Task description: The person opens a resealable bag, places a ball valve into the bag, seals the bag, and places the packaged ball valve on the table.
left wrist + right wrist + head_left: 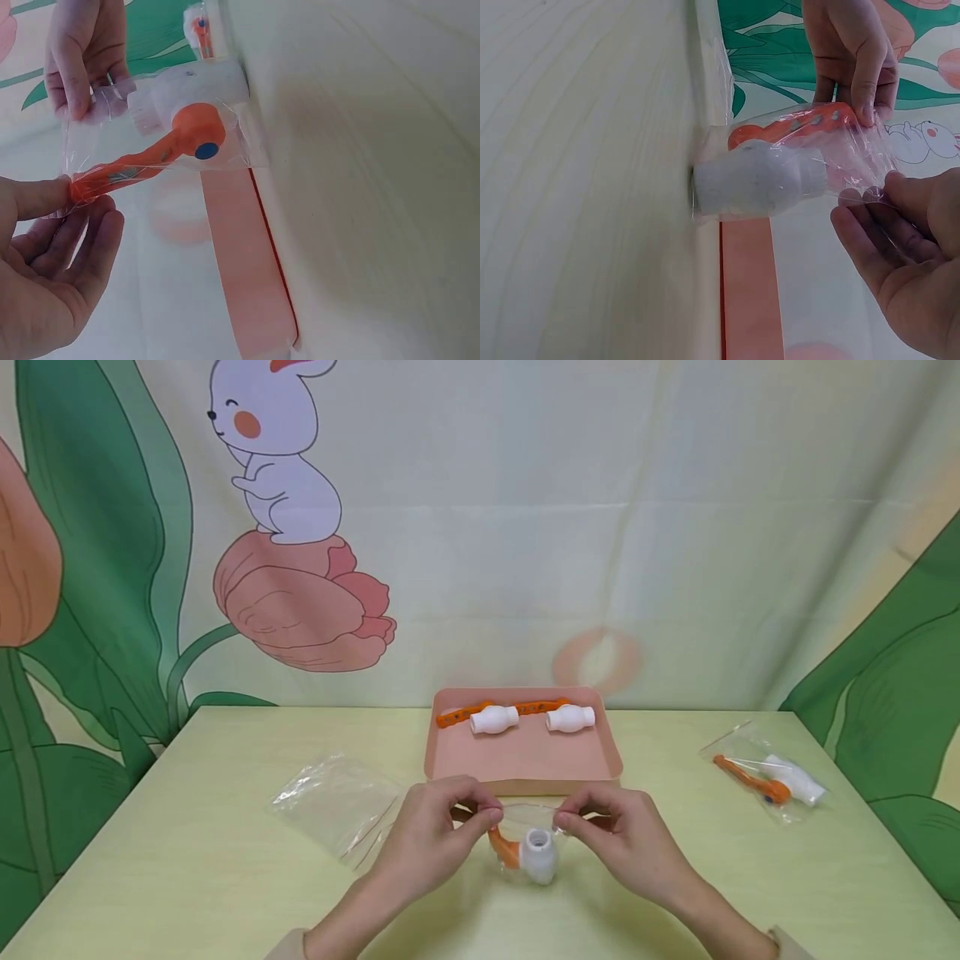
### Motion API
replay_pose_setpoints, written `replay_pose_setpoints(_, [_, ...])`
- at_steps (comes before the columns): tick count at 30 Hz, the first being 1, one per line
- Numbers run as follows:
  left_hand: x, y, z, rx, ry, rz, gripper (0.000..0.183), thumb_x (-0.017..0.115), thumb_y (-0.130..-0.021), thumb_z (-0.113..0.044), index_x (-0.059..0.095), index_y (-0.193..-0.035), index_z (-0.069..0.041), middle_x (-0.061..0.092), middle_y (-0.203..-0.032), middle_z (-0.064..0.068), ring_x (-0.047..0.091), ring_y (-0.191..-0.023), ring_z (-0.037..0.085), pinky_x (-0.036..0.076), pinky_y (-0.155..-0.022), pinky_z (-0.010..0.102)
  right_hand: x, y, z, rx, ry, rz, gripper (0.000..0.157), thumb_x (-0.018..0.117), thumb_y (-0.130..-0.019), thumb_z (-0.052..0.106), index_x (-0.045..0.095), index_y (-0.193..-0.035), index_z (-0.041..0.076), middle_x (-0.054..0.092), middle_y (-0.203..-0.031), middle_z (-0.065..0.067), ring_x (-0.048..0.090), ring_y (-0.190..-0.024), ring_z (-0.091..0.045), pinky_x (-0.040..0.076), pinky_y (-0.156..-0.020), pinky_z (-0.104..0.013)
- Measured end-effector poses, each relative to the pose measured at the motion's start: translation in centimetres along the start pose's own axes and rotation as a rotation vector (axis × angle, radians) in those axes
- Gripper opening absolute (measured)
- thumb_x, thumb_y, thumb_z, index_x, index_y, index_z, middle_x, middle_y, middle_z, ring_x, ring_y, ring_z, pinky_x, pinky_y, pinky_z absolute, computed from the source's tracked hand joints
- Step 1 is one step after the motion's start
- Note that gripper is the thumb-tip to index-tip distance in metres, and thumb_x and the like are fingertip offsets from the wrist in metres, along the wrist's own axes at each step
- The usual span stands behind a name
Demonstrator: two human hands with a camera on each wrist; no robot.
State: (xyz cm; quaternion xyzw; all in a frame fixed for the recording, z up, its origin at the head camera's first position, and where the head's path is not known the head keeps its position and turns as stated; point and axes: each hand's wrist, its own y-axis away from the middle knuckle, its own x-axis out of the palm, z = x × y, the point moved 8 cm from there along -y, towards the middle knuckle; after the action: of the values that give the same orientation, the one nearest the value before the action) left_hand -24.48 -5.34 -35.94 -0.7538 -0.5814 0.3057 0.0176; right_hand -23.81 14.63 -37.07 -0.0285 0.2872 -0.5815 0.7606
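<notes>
Between both hands hangs a clear plastic bag [244, 154], its open top edge stretched between them. My left hand [438, 831] pinches one top corner between thumb and fingers, beside the tip of the orange handle [135, 166]. The other top corner is pinched by my right hand [626, 835]. Inside the bag are a white valve body [754, 180], standing on end with its threaded opening up, and that orange handle, which has a blue dot at its round end. The bag's bottom is right at the tabletop.
Behind the hands stands a pink tray [525, 764] with two white valve bodies [495, 720] and two orange handles [462, 716]. Flat clear bags [337, 802] lie at left. A filled bag [772, 781] lies at right. A printed curtain [480, 527] hangs behind the table.
</notes>
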Motion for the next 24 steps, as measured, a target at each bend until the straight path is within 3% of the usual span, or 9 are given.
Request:
replay_pose_setpoints(9, [0.8,-0.1,-0.9,0.064,-0.045,0.056,0.013,0.070,-0.092,0.006,0.071,-0.099,-0.005,0.068,-0.090,-0.005,0.067,-0.082,0.010,0.060,-0.074,0.028,-0.1,-0.1,0.2,0.009,0.013,-0.012,0.006,0.075,-0.095,0.011,0.072,-0.090,0.013,0.071,-0.087,0.004,0.073,-0.082,-0.020,0.061,-0.074,-0.033])
replay_pose_setpoints(20, [0.6,-0.2,-1.2,0.093,-0.079,0.057,0.011,0.078,-0.089,0.000,0.074,-0.089,-0.010,0.067,-0.084,-0.008,0.065,-0.078,0.007,0.059,-0.069,0.026,0.0,-0.2,0.2,0.029,0.025,0.009,0.007,0.076,-0.095,0.010,0.073,-0.094,0.016,0.070,-0.089,0.005,0.069,-0.084,-0.016,0.061,-0.072,-0.035])
replay_pose_setpoints(24, [0.5,-0.4,-1.3,0.113,-0.085,0.036,0.009,0.078,-0.090,-0.001,0.075,-0.087,-0.009,0.067,-0.082,-0.007,0.065,-0.074,0.007,0.059,-0.068,0.025,0.2,-0.5,0.4,-0.016,0.070,0.015,0.010,0.079,-0.092,0.013,0.075,-0.098,0.020,0.069,-0.092,0.008,0.066,-0.084,-0.015,0.061,-0.073,-0.033])
